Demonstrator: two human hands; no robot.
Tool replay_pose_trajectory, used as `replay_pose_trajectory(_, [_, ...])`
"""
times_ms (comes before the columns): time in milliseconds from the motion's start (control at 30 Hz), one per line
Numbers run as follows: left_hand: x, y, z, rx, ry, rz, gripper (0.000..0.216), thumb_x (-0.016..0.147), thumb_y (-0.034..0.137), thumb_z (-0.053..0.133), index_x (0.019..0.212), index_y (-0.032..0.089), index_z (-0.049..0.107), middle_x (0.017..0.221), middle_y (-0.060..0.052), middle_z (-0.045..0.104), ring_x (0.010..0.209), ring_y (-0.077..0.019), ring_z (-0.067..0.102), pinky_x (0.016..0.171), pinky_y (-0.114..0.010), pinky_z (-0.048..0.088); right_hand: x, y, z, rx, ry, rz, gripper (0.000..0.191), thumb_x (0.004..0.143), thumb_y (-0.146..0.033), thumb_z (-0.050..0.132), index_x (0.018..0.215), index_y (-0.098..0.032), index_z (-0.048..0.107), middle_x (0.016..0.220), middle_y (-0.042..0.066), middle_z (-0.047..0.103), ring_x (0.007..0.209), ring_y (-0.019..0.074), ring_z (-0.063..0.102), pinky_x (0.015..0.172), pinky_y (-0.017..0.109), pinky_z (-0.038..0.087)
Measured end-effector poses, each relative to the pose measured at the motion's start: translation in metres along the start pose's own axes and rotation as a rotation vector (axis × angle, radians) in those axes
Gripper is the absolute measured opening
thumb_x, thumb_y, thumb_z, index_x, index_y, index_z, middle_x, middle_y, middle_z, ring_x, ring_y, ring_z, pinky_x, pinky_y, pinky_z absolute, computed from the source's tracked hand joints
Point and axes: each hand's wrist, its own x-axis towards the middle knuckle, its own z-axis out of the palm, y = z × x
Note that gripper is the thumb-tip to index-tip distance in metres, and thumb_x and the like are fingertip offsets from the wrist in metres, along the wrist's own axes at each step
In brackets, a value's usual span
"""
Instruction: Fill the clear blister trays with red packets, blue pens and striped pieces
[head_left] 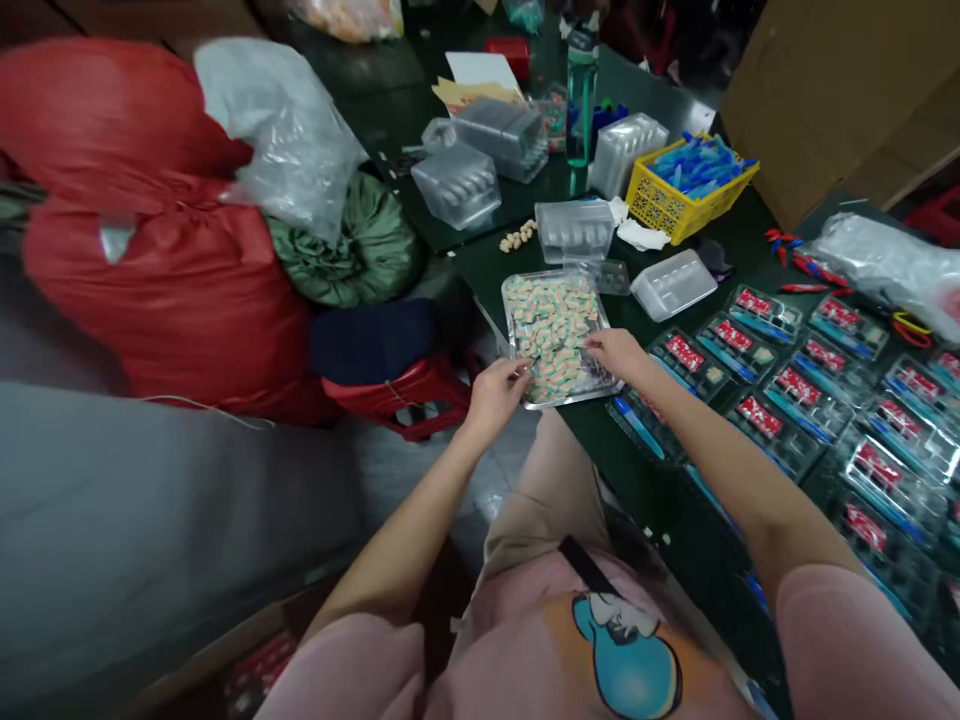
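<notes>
A shallow metal tray (610, 383) lies at the table edge in front of me. Many small cream-and-green pieces (555, 318) cover its inside; their kind is too small to tell. My left hand (496, 393) is at the tray's left near corner, thumb and fingers pinched together over the pieces. On the right side, my right hand (619, 355) reaches over the rim with its fingers curled closed at the pieces. What either hand holds between the fingertips is too small to make out.
Rows of clear blister packs (780, 385) with blue pens and red cards cover the table's right side. Behind the tray stand clear plastic trays (576, 230), a yellow basket (675, 205) of blue parts and a bottle (581, 95). A red stool (420, 405) and red sacks (157, 290) are left.
</notes>
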Motion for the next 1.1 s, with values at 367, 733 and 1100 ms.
replay_pose_trajectory(367, [0.050, 0.012, 0.025, 0.203, -0.146, 0.206, 0.026, 0.088, 0.017, 0.049, 0.098, 0.019, 0.073, 0.093, -0.008, 0.070, 0.090, -0.0208, 0.062, 0.084, -0.032, 0.047, 0.026, -0.005, 0.023, -0.102, 0.065, 0.165, 0.015, 0.082, -0.026, 0.067, 0.095, -0.018, 0.070, 0.103, 0.010, 0.068, 0.091, 0.0203, 0.063, 0.076, 0.026, 0.044])
replay_pose_trajectory(733, [0.110, 0.022, 0.054, 0.529, -0.432, 0.364, 0.022, 0.082, 0.012, 0.051, 0.085, 0.011, 0.073, 0.084, -0.014, 0.063, 0.088, -0.0249, 0.057, 0.082, -0.037, 0.041, 0.029, -0.001, 0.028, -0.023, 0.094, 0.205, 0.021, 0.082, -0.016, 0.057, 0.096, -0.022, 0.072, 0.096, 0.006, 0.074, 0.093, 0.0206, 0.066, 0.081, 0.027, 0.047])
replay_pose_trajectory(1100, [0.121, 0.010, 0.060, 0.395, -0.497, 0.486, 0.014, 0.078, 0.011, 0.055, 0.076, 0.016, 0.068, 0.082, -0.007, 0.068, 0.081, -0.0202, 0.059, 0.075, -0.030, 0.040, 0.028, -0.009, 0.020, -0.002, 0.080, 0.239, 0.021, 0.084, -0.021, 0.056, 0.093, -0.024, 0.074, 0.100, 0.007, 0.074, 0.098, 0.0245, 0.067, 0.082, 0.030, 0.049])
